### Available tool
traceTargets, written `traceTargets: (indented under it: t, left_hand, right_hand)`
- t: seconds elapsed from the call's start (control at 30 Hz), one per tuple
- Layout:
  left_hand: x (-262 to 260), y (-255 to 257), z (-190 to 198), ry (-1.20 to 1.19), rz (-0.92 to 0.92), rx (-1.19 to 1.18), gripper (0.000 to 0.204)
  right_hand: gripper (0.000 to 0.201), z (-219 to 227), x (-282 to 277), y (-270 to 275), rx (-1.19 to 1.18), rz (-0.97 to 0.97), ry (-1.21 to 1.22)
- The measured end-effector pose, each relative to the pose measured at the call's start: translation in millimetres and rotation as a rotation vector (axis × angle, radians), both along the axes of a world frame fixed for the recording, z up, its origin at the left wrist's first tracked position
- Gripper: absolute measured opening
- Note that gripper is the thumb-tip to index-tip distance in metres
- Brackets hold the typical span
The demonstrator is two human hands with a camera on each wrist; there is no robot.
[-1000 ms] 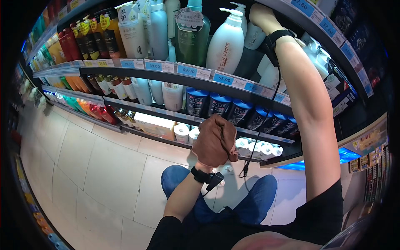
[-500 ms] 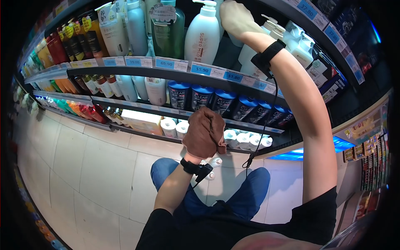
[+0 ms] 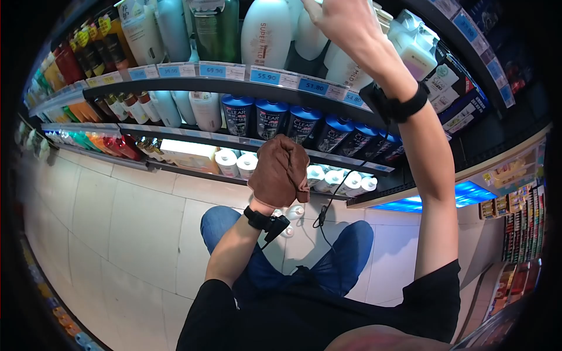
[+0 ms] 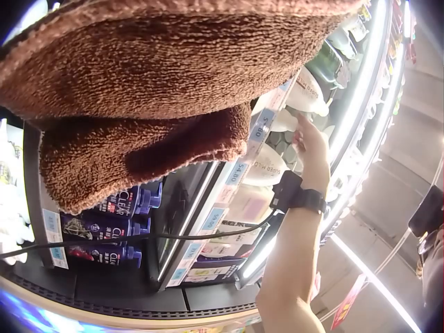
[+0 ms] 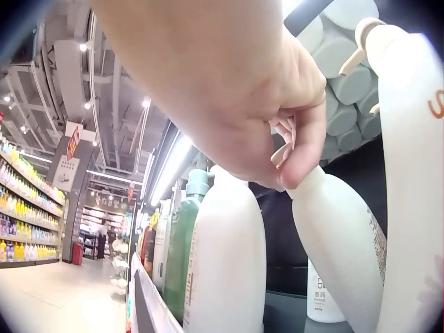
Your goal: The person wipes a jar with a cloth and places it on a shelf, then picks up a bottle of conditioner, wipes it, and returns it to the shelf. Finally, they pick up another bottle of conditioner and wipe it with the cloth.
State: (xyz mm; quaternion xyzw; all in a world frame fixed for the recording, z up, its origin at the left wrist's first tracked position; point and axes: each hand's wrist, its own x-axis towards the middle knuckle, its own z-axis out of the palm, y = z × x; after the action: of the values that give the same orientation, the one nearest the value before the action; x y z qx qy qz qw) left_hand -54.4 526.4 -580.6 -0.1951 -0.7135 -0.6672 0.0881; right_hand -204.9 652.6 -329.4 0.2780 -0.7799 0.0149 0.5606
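Note:
At the upper shelf my right hand [image 3: 351,26] pinches the neck of a white pump bottle [image 5: 340,236] between thumb and fingers. That bottle leans in the right wrist view. Beside it stands a larger white SUPER MILD bottle [image 3: 264,35]. A thick brown terry cloth [image 3: 278,169] covers my left hand, hiding its fingers; only the left wrist [image 3: 260,206] shows below it. The covered hand is out in front of the lower shelf, near blue-capped CLEAR bottles [image 3: 271,120].
Price tags [image 3: 313,86] line the upper shelf edge. More white bottles [image 3: 414,47] stand right of my right hand. A black cable [image 3: 323,213] hangs across the lower shelves. Several white bottles [image 3: 294,212] are on the floor by my knees.
My right hand has come forward from deeper in the shelf, bringing the pinched bottle toward the SUPER MILD bottle. The head view has shifted, while the cloth-covered left hand stays low.

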Motion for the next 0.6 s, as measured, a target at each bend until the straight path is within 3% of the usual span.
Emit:
traceTargets:
  t: [0.07,0.1,0.17,0.23,0.27,0.3,0.37,0.4,0.43,0.5,0.57,0.6]
  left_hand:
    - [0.6,1.3,1.8,0.007,0.009,-0.075,0.043]
    - [0.2,2.0,2.3,0.008,0.008,-0.111,0.043]
    - [-5.5,3.2,-3.1,0.0,0.007,-0.146,0.044]
    - [-16.7,1.1,-20.1,0.042,-0.209,-0.123,0.048]
    - [-10.4,7.3,-18.1,0.045,-0.133,0.075,0.044]
    - [-17.8,10.3,-32.0,-0.147,-0.312,0.375,0.038]
    - [-12.2,11.1,-21.5,-0.191,-0.338,0.538,0.031]
    - [-10.2,8.9,-18.8,-0.331,-0.323,0.561,0.039]
    - [-14.3,3.9,-23.5,0.004,-0.243,0.25,0.053]
    - [-14.9,-0.7,-13.9,0.044,-0.143,0.057,0.065]
    - [-15.7,1.8,-4.7,0.119,-0.026,0.074,0.031]
    - [-16.4,0.6,-18.0,0.019,-0.065,0.193,0.039]
  right_hand:
    - [0.024,9.4,28.6,-0.9,-0.1,-0.033,-0.357]
    - [0.024,9.3,36.7,6.6,-0.102,-0.052,-0.354]
    - [0.022,4.9,49.9,14.8,-0.007,0.102,-0.051]
    - [0.025,7.0,86.3,14.2,-0.286,0.085,-0.203]
    - [0.029,11.4,101.2,20.4,-0.356,0.067,-0.239]
    - [0.034,16.3,115.2,31.2,-0.422,0.052,-0.277]
    - [0.032,17.1,151.0,55.8,-0.358,0.026,-0.14]
    - [0.029,20.2,169.5,58.8,-0.598,-0.036,-0.174]
    - [0.026,20.3,188.9,64.1,-0.838,-0.116,-0.208]
    - [0.042,12.3,223.4,126.6,-0.597,0.086,-0.377]
    - [0.026,-22.2,252.7,100.8,-0.681,0.198,-0.473]
    - [0.028,-43.0,263.1,103.3,-0.688,0.123,-0.569]
